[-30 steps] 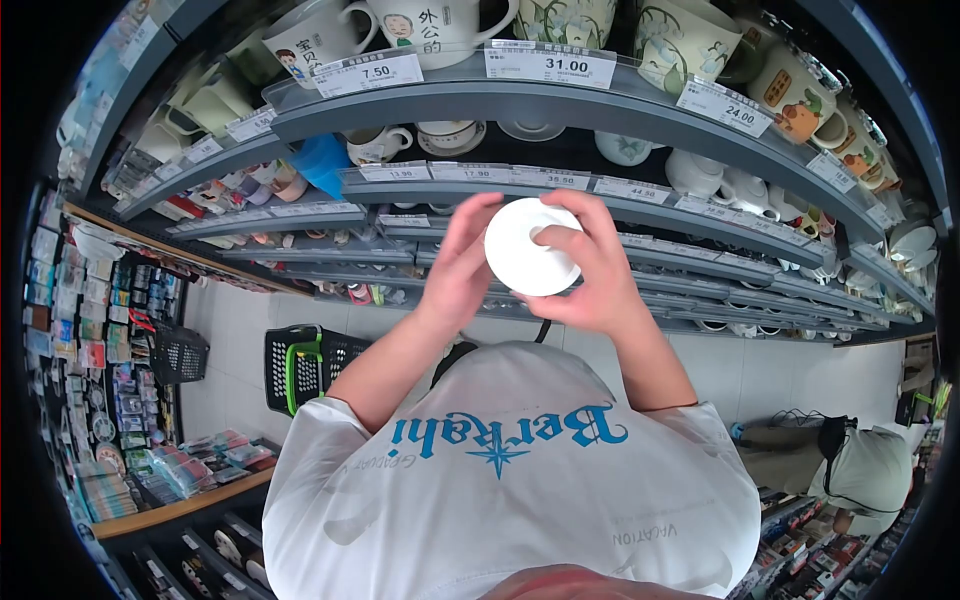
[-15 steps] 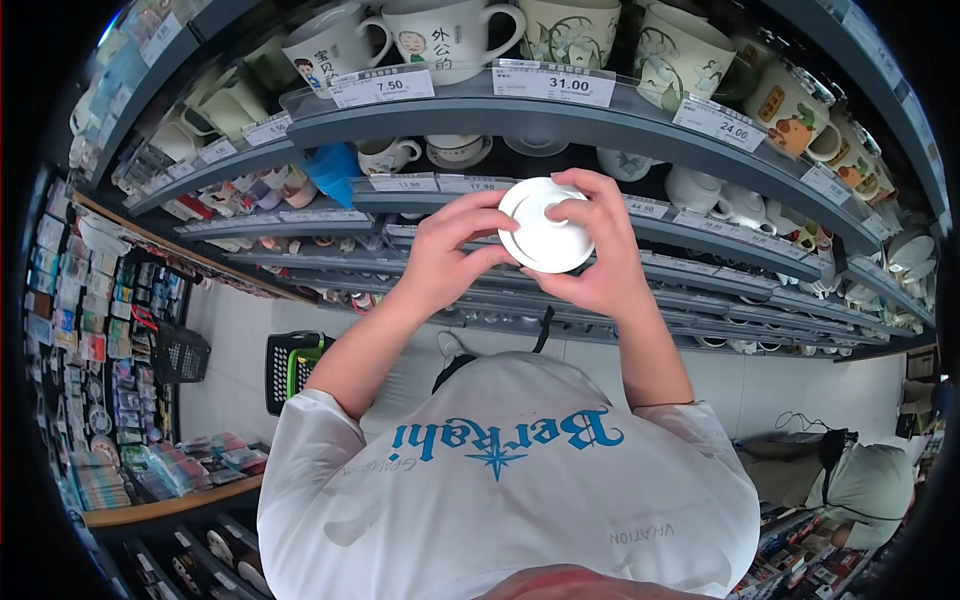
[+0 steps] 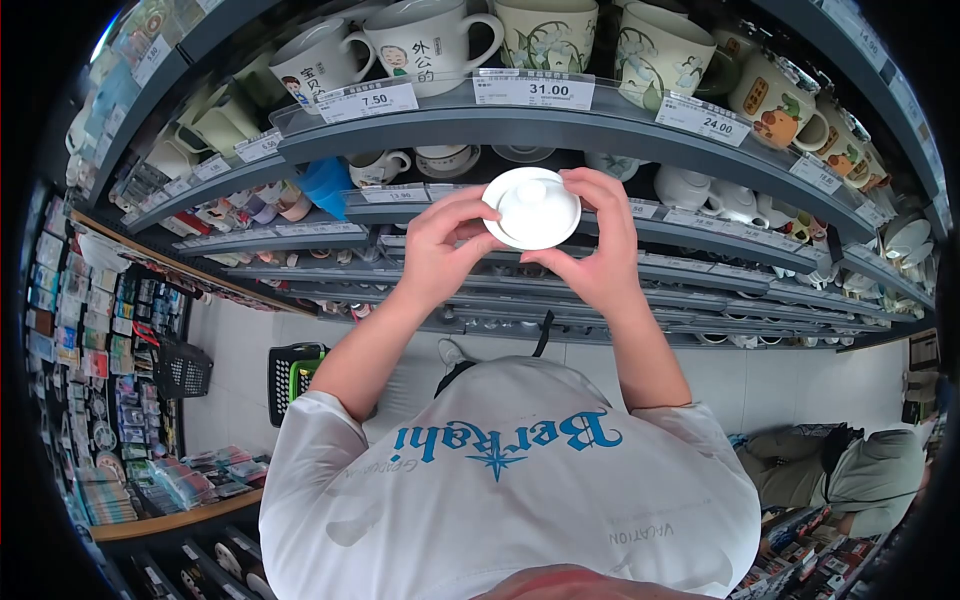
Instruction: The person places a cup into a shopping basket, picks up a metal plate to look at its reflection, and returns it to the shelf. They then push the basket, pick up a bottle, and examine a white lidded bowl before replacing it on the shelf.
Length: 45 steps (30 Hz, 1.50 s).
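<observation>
A white lidded tea bowl (image 3: 533,207), apparently a gaiwan, is raised in front of the shelves, its round lid knob and wide rim facing up toward me. My left hand (image 3: 441,243) is closed on its left edge, thumb below and fingers at the rim. From the other side, my right hand (image 3: 606,240) grips the right edge, with the thumb under it and fingers along the rim. The lid sits inside the flared rim; the bowl's underside is hidden. Behind it, cups and saucers (image 3: 447,160) and white teapots (image 3: 685,187) stand on a shelf.
Printed mugs (image 3: 415,45) line the upper shelf above price tags (image 3: 533,90). A blue item (image 3: 323,187) sticks out at left. A black shopping basket (image 3: 291,383) is on the floor, and another person (image 3: 870,480) is low at right. Packaged goods (image 3: 110,330) hang at left.
My right fingers have left the lid's knob and shifted to the right rim. The tea bowl has moved slightly left and tilted a little. The view has shifted slightly.
</observation>
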Motion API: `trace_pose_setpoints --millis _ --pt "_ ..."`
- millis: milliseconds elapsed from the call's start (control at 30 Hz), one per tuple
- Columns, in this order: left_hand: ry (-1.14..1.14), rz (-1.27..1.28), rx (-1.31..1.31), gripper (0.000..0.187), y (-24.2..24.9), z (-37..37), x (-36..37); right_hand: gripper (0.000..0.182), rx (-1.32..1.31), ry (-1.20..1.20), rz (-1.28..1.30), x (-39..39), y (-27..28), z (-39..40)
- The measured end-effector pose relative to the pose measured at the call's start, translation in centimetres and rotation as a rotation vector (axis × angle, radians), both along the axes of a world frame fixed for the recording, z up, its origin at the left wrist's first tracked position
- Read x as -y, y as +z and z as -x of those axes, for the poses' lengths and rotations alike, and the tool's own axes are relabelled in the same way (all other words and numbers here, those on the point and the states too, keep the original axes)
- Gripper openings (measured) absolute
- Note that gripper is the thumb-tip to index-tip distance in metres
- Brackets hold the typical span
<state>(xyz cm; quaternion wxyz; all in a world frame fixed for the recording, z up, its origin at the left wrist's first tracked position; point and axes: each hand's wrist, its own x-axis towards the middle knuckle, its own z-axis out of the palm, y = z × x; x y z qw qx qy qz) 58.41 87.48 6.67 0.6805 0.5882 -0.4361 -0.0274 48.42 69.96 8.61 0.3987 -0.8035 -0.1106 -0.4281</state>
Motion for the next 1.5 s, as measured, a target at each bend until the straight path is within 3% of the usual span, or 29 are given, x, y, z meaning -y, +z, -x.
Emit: trace_pose_setpoints --millis 333,767,867,1133,1500 --pt "0.066 -0.010 -0.100 0.023 0.6 -1.7 1.2 0.038 0.044 -0.093 -0.126 -0.2 -1.5 -0.9" --pt "0.231 -0.130 -0.157 0.023 1.5 -2.9 3.3 0.041 -0.047 -0.067 -0.211 -0.4 -1.2 -2.3" --pt "0.288 -0.121 -0.073 0.023 1.3 -3.5 3.9 0.041 -0.066 -0.094 -0.234 -0.2 -1.5 -3.1" --pt "0.435 -0.392 0.146 0.027 2.5 -4.3 5.1 0.038 -0.207 -0.113 -0.180 0.3 -1.6 -4.4" --pt "0.520 -0.436 0.339 0.027 4.0 -5.3 6.6 0.032 -0.376 -0.096 -0.164 2.1 -1.0 -6.8"
